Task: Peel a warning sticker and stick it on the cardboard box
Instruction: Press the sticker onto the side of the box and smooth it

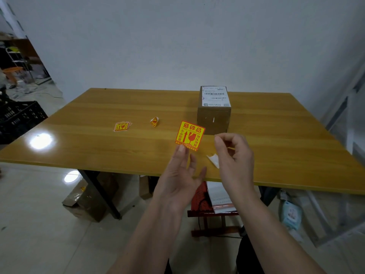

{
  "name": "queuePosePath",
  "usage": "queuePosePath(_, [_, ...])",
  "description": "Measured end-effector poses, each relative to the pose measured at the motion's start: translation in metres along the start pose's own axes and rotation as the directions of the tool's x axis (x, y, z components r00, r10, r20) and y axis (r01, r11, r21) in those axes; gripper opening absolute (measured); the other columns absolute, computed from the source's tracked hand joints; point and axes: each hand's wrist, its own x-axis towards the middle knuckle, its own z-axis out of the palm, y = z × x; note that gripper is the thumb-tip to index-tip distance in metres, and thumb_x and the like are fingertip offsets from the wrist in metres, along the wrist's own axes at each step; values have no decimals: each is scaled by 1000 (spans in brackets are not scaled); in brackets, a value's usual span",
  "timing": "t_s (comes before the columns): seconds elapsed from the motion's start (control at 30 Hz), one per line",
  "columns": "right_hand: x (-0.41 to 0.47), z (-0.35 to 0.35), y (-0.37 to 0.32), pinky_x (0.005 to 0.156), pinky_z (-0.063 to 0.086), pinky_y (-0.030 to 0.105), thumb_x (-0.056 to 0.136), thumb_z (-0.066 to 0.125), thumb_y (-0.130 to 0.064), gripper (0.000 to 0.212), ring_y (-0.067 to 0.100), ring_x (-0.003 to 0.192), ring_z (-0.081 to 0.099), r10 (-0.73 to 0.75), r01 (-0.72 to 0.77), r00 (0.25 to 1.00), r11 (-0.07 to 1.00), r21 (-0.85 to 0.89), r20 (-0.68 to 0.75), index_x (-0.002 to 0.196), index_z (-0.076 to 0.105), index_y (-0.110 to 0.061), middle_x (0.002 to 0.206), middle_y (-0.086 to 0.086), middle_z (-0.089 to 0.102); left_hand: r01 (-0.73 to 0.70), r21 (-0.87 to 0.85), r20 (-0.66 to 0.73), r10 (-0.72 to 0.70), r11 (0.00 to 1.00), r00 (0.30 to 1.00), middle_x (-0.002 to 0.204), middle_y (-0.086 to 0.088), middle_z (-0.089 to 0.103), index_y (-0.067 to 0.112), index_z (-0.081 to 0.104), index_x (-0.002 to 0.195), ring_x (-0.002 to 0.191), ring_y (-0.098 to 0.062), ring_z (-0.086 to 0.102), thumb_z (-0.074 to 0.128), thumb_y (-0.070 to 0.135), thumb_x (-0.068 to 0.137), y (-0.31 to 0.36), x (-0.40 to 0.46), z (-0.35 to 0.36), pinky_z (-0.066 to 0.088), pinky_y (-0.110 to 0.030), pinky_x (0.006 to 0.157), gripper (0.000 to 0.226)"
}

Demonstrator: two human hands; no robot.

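Note:
A yellow and red warning sticker (pixel 190 135) stands upright above the table's near edge, held by its bottom edge at the fingertips of my left hand (pixel 178 176). My right hand (pixel 235 155) hovers just to the right of it, fingers curled, thumb and forefinger close together with nothing clearly between them. A white piece of backing paper (pixel 213 159) shows by that hand's palm; whether it lies on the table or is held I cannot tell. The cardboard box (pixel 214 113) with a white shipping label on top sits on the table behind the sticker.
A small stack of warning stickers (pixel 121 126) lies at the table's left middle. A crumpled sticker piece (pixel 154 122) lies right of it. The wooden table (pixel 98 147) backs onto a white wall. Below it are boxes, a red stool and a black crate at left.

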Motion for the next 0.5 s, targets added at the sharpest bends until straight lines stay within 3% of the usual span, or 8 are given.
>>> queuePosePath(0.23, [-3, 5, -7, 70, 52, 15, 81, 69, -21, 2, 4, 80, 62, 120, -124, 992, 985, 116, 43, 82, 71, -21, 93, 3, 69, 15, -71, -11, -16, 997, 1000, 83, 15, 73, 26, 61, 114, 89, -11, 54, 67, 28, 72, -13, 2, 3, 33, -48, 109, 42])
queuePosePath(0.37, [-2, 6, -9, 67, 51, 10, 79, 73, -20, 3, -3, 76, 62, 167, -171, 985, 974, 148, 41, 81, 73, -22, 90, 0, 71, -5, -76, -10, 4, 997, 1000, 82, 15, 74, 25, 61, 119, 93, -11, 54, 69, 28, 70, -16, 0, 4, 34, -48, 109, 49])
queuePosePath(0.5, [-4, 5, -12, 67, 52, 14, 79, 72, -17, 3, -3, 74, 63, 182, -186, 982, 972, 144, 42, 80, 72, -20, 85, -2, 72, -21, -75, -20, 20, 997, 1000, 84, 14, 75, 24, 62, 117, 92, -11, 54, 69, 29, 70, -18, -4, 6, 37, -45, 107, 47])
